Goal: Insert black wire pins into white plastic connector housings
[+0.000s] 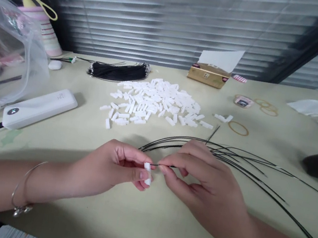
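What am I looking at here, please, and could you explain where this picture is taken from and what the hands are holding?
This picture comes from a camera worn on a person's head, looking down at their two bare hands; no machine is involved. The left hand pinches a small white plastic piece, and the right hand holds a thin black wire up to it. On the pale table lie a heap of similar white pieces and a bundle of black wires.

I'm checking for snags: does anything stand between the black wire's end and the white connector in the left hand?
Nothing visible does. The black wire, pinched by the right hand, runs unobstructed to the white connector in the left hand, though its very end is hidden.
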{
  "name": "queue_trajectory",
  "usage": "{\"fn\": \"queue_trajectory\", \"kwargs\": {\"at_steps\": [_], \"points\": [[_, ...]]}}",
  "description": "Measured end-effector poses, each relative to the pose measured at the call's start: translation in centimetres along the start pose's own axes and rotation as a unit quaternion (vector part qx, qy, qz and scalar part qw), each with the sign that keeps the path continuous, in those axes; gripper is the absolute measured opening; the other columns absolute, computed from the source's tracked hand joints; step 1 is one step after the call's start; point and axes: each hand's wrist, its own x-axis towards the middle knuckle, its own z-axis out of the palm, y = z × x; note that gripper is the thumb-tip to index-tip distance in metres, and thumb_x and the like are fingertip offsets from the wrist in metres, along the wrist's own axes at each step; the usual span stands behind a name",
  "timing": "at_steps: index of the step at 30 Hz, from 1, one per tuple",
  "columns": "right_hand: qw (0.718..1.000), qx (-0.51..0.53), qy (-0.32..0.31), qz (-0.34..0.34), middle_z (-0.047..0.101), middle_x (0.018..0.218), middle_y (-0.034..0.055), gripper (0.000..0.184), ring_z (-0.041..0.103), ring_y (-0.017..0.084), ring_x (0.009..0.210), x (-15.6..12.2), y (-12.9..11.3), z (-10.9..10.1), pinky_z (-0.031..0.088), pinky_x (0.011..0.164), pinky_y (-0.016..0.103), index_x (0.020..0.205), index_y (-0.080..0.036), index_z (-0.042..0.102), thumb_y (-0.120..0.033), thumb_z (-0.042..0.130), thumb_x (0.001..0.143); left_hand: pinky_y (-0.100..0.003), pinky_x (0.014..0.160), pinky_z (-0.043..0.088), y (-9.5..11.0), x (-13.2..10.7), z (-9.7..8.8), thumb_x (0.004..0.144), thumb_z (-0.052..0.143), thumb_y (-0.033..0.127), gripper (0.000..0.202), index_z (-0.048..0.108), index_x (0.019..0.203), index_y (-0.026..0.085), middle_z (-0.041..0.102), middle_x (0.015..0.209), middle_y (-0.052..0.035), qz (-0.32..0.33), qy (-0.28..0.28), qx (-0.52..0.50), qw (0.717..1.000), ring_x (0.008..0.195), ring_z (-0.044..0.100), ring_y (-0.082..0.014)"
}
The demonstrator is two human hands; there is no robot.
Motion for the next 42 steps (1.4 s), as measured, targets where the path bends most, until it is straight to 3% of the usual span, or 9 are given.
{"fn": "queue_trajectory", "kwargs": {"at_steps": [10, 13, 16, 22, 27, 30, 35, 40, 42], "points": [[1.0, 0.005, -0.007, -0.022, 0.054, 0.061, -0.003, 0.018, 0.05, 0.01, 0.059, 0.2, 0.1, 0.7, 0.042, 0.055, 0.022, 0.072, -0.02, 0.055, -0.01, 0.047, 0.084, -0.022, 0.066, 0.05, -0.1, 0.0, 0.5, 0.059, 0.079, 0.038, 0.03, 0.068, 0.064, 0.01, 0.061, 0.059, 0.0005, -0.017, 0.016, -0.044, 0.999, 0.057, 0.057, -0.007], [0.999, 0.016, -0.028, -0.008, 0.06, 0.074, -0.0007, 0.01, 0.057, 0.011, 0.069, 0.2, 0.2, 0.3, 0.048, 0.059, 0.022, 0.086, -0.023, 0.058, -0.017, 0.049, 0.085, -0.024, 0.067, 0.05, -0.2, 0.0, 0.5, 0.058, 0.08, 0.036, 0.03, 0.068, 0.066, 0.01, 0.063, 0.061, -0.0003, 0.001, 0.025, -0.06, 0.998, 0.058, 0.057, -0.0077], [0.998, 0.025, -0.037, 0.041, 0.062, 0.091, 0.003, 0.025, 0.061, 0.014, 0.081, 0.0, 0.7, -0.3, 0.053, 0.067, 0.025, 0.11, -0.024, 0.052, -0.024, 0.051, 0.085, -0.024, 0.066, 0.05, -0.5, 0.1, 0.2, 0.061, 0.079, 0.032, 0.025, 0.068, 0.07, 0.011, 0.064, 0.063, -0.0003, 0.017, 0.03, -0.097, 0.995, 0.058, 0.059, -0.0084], [0.992, 0.065, -0.056, 0.089, 0.066, 0.087, 0.0021, 0.022, 0.064, 0.012, 0.079, 0.2, 3.3, -0.9, 0.054, 0.067, 0.024, 0.097, -0.024, 0.061, -0.023, 0.041, 0.091, -0.026, 0.069, 0.05, -1.0, 0.2, -0.4, 0.063, 0.079, 0.027, 0.023, 0.068, 0.076, 0.012, 0.066, 0.067, -0.0009, 0.026, 0.047, -0.148, 0.988, 0.062, 0.061, -0.0097], [0.99, 0.003, -0.067, 0.125, 0.064, 0.111, 0.0046, 0.026, 0.06, 0.018, 0.104, 0.2, 4.7, -1.5, 0.053, 0.081, 0.031, 0.112, -0.025, 0.059, -0.03, 0.043, 0.092, -0.025, 0.069, 0.049, -0.6, 0.1, -0.4, 0.066, 0.077, 0.027, 0.023, 0.066, 0.078, 0.011, 0.064, 0.068, -0.0013, 0.055, 0.065, -0.156, 0.984, 0.063, 0.06, -0.0095], [0.991, -0.064, -0.1, 0.069, 0.061, 0.111, 0.0054, 0.026, 0.059, 0.019, 0.101, 0.2, 5.1, -2.4, 0.053, 0.078, 0.032, 0.111, -0.025, 0.056, -0.035, 0.051, 0.087, -0.022, 0.067, 0.049, -0.3, 0.1, -0.6, 0.069, 0.075, 0.024, 0.018, 0.065, 0.077, 0.011, 0.064, 0.069, -0.0004, 0.083, 0.086, -0.166, 0.979, 0.065, 0.06, -0.0086], [0.992, -0.107, -0.052, -0.038, 0.058, 0.091, 0.0054, 0.007, 0.058, 0.015, 0.083, 0.3, 5.1, -3.1, 0.049, 0.072, 0.028, 0.091, -0.02, 0.053, -0.023, 0.053, 0.085, -0.018, 0.066, 0.049, 0.2, 0.0, -0.9, 0.075, 0.069, 0.021, 0.012, 0.062, 0.08, 0.013, 0.062, 0.071, 0.0007, 0.119, 0.12, -0.184, 0.968, 0.068, 0.06, -0.0075], [0.963, -0.037, -0.266, 0.0, 0.057, 0.092, 0.0037, 0.012, 0.055, 0.014, 0.087, 0.7, 4.1, -2.2, 0.047, 0.075, 0.028, 0.085, -0.02, 0.055, -0.025, 0.045, 0.091, -0.019, 0.065, 0.05, 0.2, 0.1, -0.8, 0.074, 0.07, 0.02, 0.012, 0.062, 0.08, 0.013, 0.063, 0.071, 0.0001, 0.105, 0.123, -0.178, 0.971, 0.068, 0.06, -0.0088], [0.956, -0.031, -0.291, 0.023, 0.056, 0.086, 0.0035, 0.019, 0.053, 0.014, 0.083, 0.9, 3.8, -1.8, 0.046, 0.073, 0.029, 0.077, -0.019, 0.052, -0.023, 0.041, 0.092, -0.02, 0.065, 0.05, 0.0, 0.1, -0.7, 0.074, 0.07, 0.02, 0.011, 0.062, 0.079, 0.013, 0.064, 0.072, -0.0001, 0.098, 0.112, -0.166, 0.975, 0.068, 0.06, -0.0086]]}}
